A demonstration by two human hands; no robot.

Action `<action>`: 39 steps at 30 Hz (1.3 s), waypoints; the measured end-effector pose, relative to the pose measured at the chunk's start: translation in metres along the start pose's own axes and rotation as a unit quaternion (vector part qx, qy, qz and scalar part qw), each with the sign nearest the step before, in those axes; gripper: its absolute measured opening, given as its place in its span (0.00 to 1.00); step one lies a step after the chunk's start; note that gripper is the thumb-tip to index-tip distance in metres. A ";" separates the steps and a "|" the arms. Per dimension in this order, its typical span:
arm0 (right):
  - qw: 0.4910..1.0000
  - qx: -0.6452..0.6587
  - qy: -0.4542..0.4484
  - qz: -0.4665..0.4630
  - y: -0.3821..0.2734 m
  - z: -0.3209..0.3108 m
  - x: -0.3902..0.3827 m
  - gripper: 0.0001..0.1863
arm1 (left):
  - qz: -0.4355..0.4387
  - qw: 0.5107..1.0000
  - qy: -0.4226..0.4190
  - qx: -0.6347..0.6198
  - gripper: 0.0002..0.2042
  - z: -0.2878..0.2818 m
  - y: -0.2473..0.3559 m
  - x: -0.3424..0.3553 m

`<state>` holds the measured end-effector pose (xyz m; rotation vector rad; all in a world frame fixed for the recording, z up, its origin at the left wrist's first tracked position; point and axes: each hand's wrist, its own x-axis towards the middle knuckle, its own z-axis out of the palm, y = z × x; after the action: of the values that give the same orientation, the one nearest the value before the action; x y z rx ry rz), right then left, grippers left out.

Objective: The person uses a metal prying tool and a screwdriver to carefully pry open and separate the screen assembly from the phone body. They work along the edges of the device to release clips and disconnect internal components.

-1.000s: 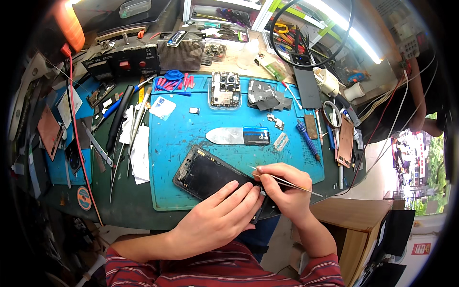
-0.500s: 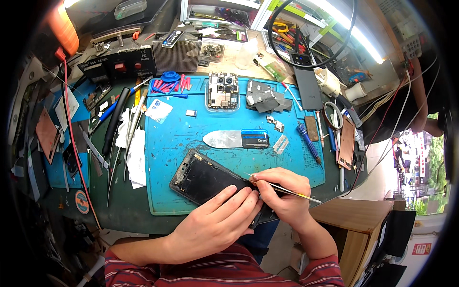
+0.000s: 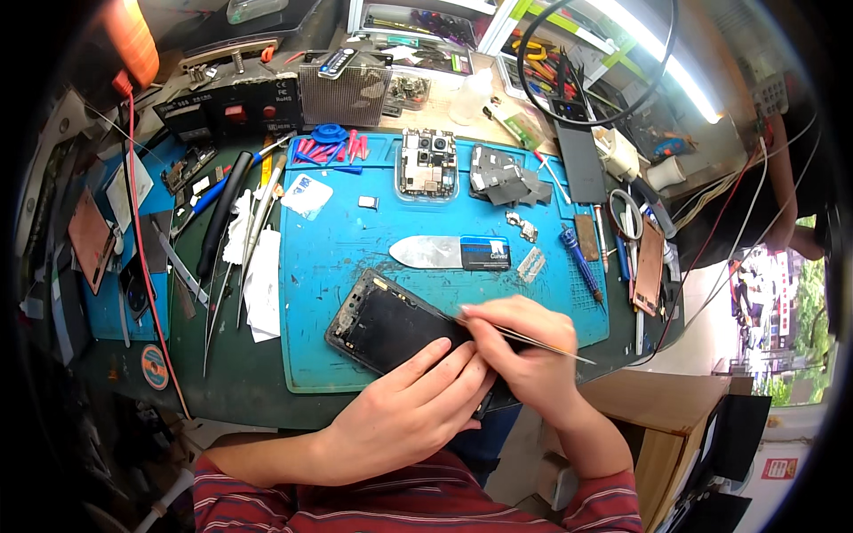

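Observation:
My left hand point(image 3: 404, 417) grips a black phone housing point(image 3: 378, 324) lying slanted on the blue mat point(image 3: 320, 226), its fingers across the lower right part. My right hand point(image 3: 529, 360) is closed on thin metal tweezers point(image 3: 564, 353) at the housing's upper right edge; fingers hide where the tip touches. Behind the housing lie a flat metal blade tool point(image 3: 422, 252) and a small metal bracket point(image 3: 522, 228). Farther back a circuit board point(image 3: 428, 163) sits in a clear case, beside dark thin sheets point(image 3: 502, 178).
Pens and tweezers point(image 3: 218, 213) crowd the left side; a blue screwdriver point(image 3: 582, 266), cables and phone parts line the right. A power unit point(image 3: 222, 120) and tool shelves point(image 3: 418, 27) stand behind. Another person's arm point(image 3: 782, 186) shows at far right.
My right hand and the tweezers have moved up and left along the housing's edge. My left hand stays on the housing. The view has shifted slightly.

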<state>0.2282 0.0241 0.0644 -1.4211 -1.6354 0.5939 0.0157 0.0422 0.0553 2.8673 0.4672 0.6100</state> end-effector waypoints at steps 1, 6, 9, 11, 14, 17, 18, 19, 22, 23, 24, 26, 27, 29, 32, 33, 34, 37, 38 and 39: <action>1.000 -0.019 -0.009 -0.015 -0.004 0.007 0.008 0.11 | 0.003 1.000 -0.004 -0.001 0.28 0.000 0.000 -0.001; 1.000 -0.015 -0.014 -0.006 -0.001 0.005 0.007 0.11 | -0.008 1.000 0.016 -0.002 0.27 0.003 0.002 -0.001; 1.000 -0.011 -0.004 -0.017 -0.002 0.012 0.012 0.10 | -0.005 1.000 0.017 -0.015 0.27 0.003 0.000 -0.001; 1.000 0.001 -0.012 -0.004 -0.002 0.014 0.014 0.10 | -0.009 1.000 0.017 -0.023 0.28 0.003 0.000 -0.002; 1.000 0.003 -0.003 -0.006 0.000 0.011 0.007 0.09 | -0.013 0.999 0.025 -0.019 0.29 0.002 0.001 -0.002; 1.000 0.017 -0.008 0.010 -0.004 0.019 0.021 0.09 | -0.001 1.000 0.020 -0.014 0.29 0.002 -0.001 -0.001; 1.000 0.020 -0.014 0.018 -0.006 0.022 0.026 0.09 | -0.001 1.000 0.021 -0.015 0.30 0.002 -0.001 -0.001; 1.000 0.015 -0.009 0.009 -0.005 0.023 0.023 0.09 | -0.002 1.000 0.023 -0.017 0.30 0.002 0.000 -0.002; 0.999 0.026 -0.005 0.039 -0.001 0.013 0.008 0.09 | -0.007 0.999 0.039 -0.017 0.30 0.002 0.001 -0.001; 1.000 0.009 -0.001 0.022 -0.004 0.016 0.013 0.08 | -0.004 0.999 0.035 -0.018 0.30 0.002 0.001 -0.002; 1.000 0.015 -0.004 0.026 -0.005 0.020 0.020 0.08 | -0.004 0.999 0.036 -0.018 0.30 0.003 0.002 -0.002; 0.999 0.026 -0.012 0.032 -0.007 0.027 0.032 0.08 | -0.005 0.999 0.041 -0.019 0.30 0.004 0.000 -0.002; 0.999 0.024 -0.017 0.032 -0.006 0.026 0.028 0.08 | -0.005 0.999 0.042 -0.020 0.30 0.003 0.000 -0.002; 0.999 0.030 -0.009 0.035 -0.004 0.021 0.019 0.09 | -0.008 0.999 0.046 -0.024 0.30 0.003 0.002 -0.002; 0.999 0.015 -0.009 0.027 -0.007 0.028 0.028 0.09 | -0.008 0.998 0.052 -0.037 0.31 0.005 0.001 -0.003; 1.000 0.015 -0.007 0.020 -0.007 0.031 0.031 0.09 | -0.006 0.998 0.050 -0.039 0.31 0.005 0.001 -0.003; 1.000 0.015 -0.006 0.013 -0.007 0.033 0.032 0.09 | -0.004 0.998 0.049 -0.042 0.31 0.005 0.002 -0.003; 1.000 -0.001 -0.011 0.020 -0.005 0.025 0.025 0.09 | -0.001 0.997 0.063 -0.045 0.32 0.005 -0.001 -0.003; 1.000 -0.002 -0.003 0.017 -0.007 0.027 0.026 0.08 | 0.007 0.997 0.061 -0.049 0.32 0.005 -0.001 -0.003; 0.999 0.011 -0.012 0.028 -0.009 0.030 0.032 0.08 | 0.005 0.997 0.064 -0.054 0.32 0.006 0.000 -0.003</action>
<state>0.1994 0.0575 0.0658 -1.4528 -1.6085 0.6614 0.0159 0.0411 0.0486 2.7419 0.4261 0.7984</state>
